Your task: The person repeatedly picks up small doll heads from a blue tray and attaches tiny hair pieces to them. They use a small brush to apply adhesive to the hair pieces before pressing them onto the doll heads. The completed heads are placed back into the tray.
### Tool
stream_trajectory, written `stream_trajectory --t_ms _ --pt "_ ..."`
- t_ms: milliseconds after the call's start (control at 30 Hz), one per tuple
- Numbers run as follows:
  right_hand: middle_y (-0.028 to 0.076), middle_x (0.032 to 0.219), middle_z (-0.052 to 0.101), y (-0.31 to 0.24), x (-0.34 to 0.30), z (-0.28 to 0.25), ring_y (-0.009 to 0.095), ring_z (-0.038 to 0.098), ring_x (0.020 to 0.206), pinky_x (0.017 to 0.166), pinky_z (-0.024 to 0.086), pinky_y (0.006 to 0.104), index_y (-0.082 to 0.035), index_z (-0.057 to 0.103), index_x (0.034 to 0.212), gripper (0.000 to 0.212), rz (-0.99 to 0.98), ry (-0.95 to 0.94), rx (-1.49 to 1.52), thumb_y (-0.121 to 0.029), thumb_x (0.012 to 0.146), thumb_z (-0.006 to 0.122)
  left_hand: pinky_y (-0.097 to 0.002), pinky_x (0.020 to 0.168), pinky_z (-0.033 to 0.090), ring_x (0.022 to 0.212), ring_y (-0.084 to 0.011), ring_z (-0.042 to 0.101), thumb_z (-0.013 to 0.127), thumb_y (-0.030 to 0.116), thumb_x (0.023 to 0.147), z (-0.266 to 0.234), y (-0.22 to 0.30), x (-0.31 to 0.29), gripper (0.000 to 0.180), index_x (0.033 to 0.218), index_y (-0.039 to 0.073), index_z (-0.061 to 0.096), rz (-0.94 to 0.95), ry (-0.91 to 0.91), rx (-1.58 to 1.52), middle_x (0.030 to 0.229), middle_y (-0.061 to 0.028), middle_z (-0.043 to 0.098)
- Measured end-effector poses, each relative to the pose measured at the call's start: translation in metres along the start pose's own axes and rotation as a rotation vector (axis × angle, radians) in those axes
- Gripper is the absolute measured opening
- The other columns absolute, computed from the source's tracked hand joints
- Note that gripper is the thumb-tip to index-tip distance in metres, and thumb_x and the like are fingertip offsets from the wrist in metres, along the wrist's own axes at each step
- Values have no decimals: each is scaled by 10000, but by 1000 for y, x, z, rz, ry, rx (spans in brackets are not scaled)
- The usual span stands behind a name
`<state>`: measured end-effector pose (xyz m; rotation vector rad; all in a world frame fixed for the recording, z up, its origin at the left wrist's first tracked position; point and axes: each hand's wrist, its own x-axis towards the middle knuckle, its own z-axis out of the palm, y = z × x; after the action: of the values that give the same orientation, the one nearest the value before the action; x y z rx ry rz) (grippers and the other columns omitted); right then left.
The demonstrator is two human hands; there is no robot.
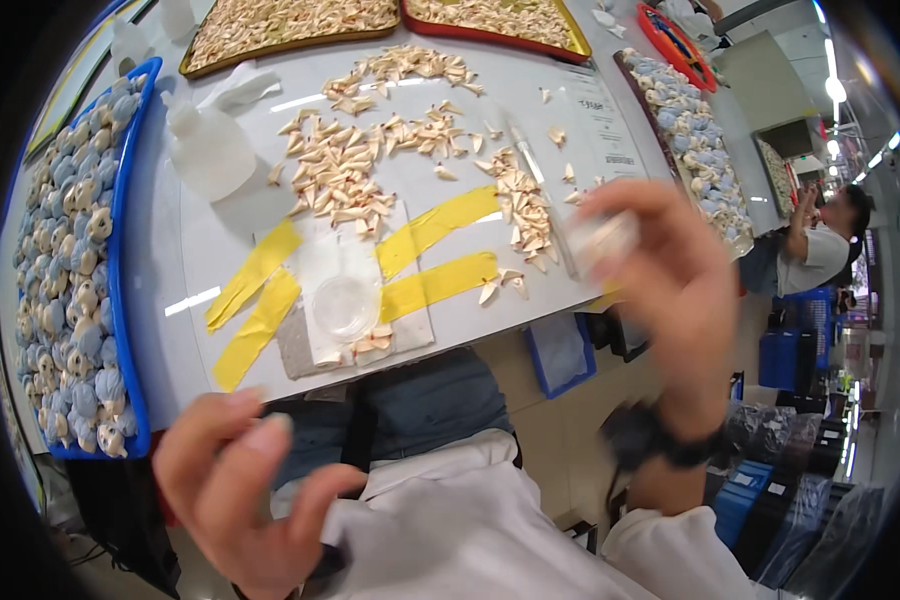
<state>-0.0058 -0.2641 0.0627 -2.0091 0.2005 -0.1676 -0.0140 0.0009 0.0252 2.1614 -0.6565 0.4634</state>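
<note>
My left hand (255,490) hovers in front of the table's near edge, its fingers apart and nothing in them. Over the table's right side, my right hand (670,265) is smeared by motion, its fingers curled round a small whitish piece (610,240) too blurred to name. Many small cream pointed pieces with reddish tips (340,170) lie loose in the middle of the table, with a further strip (525,210) nearer my right hand. A small round clear dish (346,305) rests on a pale board (410,335) held by yellow tape (440,230).
At the left stands a blue tray (130,300) of small blue-and-white figures; another tray of them (690,150) is at the right. Two trays (295,30) of cream pieces sit at the back. A translucent bottle (208,155) stands left of the pile. A person (820,240) is farther right.
</note>
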Motion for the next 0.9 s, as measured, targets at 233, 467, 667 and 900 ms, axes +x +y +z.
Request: stream_trajectory --t_ms 233,467,667,900 --pt "85 952 537 100 36 -162 249 522 871 766 421 319 -67 560 968 247 87 210 -1109 -78 724 521 -335 784 412 1019 -272 457 645 118 764 -25 -21 2 425 1126 -5 458 36 -39 34 1157 -191 431" --pt "113 1006 550 78 26 -143 296 520 956 786 425 348 -89 555 1001 292 22 322 -1179 -54 715 510 -324 935 333 1076 -193 442 475 199 898 -119 -93 12 386 1234 15 430 -144 -15 640 1306 -95 382" --pt "65 863 587 49 55 -77 189 554 803 678 416 279 -42 605 872 190 -186 10 -700 -10 689 562 -373 1047 204 1275 -242 279 368 379 926 -134 -120 9 519 1328 53 326 -362 -183 706 1361 -106 329" --pt "58 725 535 64 86 -67 167 487 656 615 382 265 -4 574 759 110 -187 -238 -633 -36 658 603 -331 1042 211 1253 -206 319 373 288 940 -123 -120 24 425 1283 39 386 -392 -103 531 1324 -101 385"
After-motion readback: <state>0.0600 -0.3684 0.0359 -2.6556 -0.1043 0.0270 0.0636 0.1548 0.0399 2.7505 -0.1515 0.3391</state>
